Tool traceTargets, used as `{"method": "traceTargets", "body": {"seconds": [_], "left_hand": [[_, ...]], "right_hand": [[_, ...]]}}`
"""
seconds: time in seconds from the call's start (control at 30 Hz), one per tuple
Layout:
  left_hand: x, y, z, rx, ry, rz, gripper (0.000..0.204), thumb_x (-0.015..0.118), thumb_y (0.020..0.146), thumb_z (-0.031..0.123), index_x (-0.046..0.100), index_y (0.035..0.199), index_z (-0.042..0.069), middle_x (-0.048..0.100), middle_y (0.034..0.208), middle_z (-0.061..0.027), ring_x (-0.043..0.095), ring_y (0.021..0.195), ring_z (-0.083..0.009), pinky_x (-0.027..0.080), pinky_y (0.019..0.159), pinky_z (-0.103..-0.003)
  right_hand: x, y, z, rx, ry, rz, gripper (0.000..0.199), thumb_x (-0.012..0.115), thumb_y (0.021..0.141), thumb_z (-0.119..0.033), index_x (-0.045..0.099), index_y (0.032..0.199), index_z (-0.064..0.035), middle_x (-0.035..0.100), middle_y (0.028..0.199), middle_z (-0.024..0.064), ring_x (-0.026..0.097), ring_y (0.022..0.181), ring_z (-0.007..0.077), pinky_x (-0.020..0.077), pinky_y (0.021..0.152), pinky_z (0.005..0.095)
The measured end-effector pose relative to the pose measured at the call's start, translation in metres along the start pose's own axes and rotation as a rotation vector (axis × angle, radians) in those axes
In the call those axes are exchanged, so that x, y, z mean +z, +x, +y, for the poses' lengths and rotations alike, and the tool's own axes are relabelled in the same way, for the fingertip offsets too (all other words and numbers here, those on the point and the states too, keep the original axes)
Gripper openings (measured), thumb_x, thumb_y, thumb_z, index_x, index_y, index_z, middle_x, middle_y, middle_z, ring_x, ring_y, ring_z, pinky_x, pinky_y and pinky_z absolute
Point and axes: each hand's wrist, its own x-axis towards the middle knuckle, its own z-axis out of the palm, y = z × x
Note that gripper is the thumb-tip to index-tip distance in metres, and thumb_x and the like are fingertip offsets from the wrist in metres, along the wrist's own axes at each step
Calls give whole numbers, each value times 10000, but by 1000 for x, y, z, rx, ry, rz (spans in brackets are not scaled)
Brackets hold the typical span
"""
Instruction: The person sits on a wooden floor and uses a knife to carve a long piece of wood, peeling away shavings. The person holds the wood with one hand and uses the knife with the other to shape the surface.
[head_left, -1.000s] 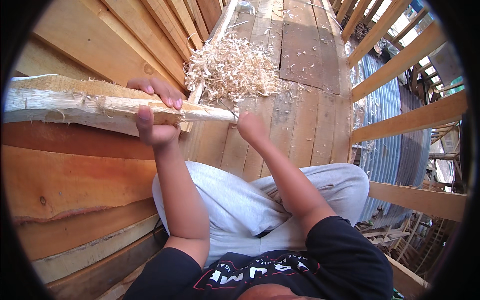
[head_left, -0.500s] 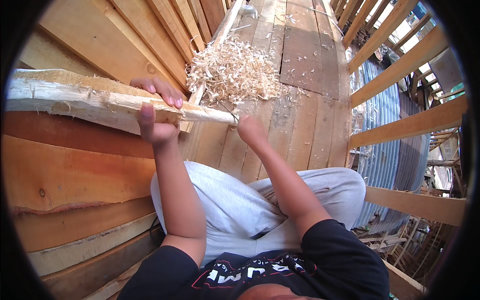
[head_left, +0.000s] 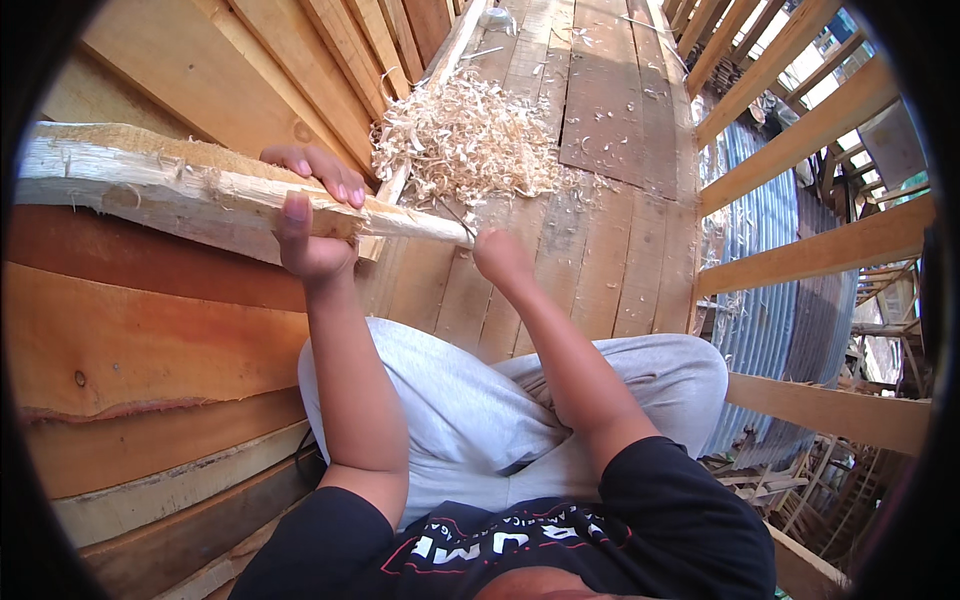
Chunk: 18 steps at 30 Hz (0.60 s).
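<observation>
The left hand clenches a long, pale, rough-hewn wooden stick, steadying it. The right hand, fisted at its tapered tip, seemingly grips a barely visible blade, beside the curly shavings pile.

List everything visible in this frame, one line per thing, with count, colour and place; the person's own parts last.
Wooden stick: one, pale, rough, held across upper left.
Wood shavings: one heap, cream, on the floor ahead.
Plank floor: one, brown, centre top.
Stacked boards: several, orange-brown, left.
Railing beams: several, light wood, right.
Corrugated sheet: one, grey, below the railing.
Trousers: grey, lower centre.
Left hand: gripping the stick.
Right hand: closed at the stick's tip.
</observation>
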Motion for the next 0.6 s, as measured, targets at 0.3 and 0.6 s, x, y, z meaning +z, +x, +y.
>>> {"method": "traceTargets", "body": {"seconds": [0.3, 0.6], "left_hand": [[-9, -8, 4, -23, -18, -72, 469, 617, 820, 501, 412, 961, 104, 440, 666, -45, 443, 574, -148, 402, 572, -285], [0, 4, 0, -20, -63, -72, 425, 653, 815, 412, 414, 967, 95, 462, 695, -58, 475, 598, -150, 430, 592, -284]], "right_hand": [[-75, -42, -94, 107, 93, -119, 421, 349, 926, -205, 642, 840, 85, 650, 896, 300, 626, 844, 477, 487, 790, 545], [-7, 1, -4, -97, -182, -92, 409, 367, 939, -258, 687, 908, -5, 684, 956, 232, 660, 870, 415, 513, 798, 517]]}}
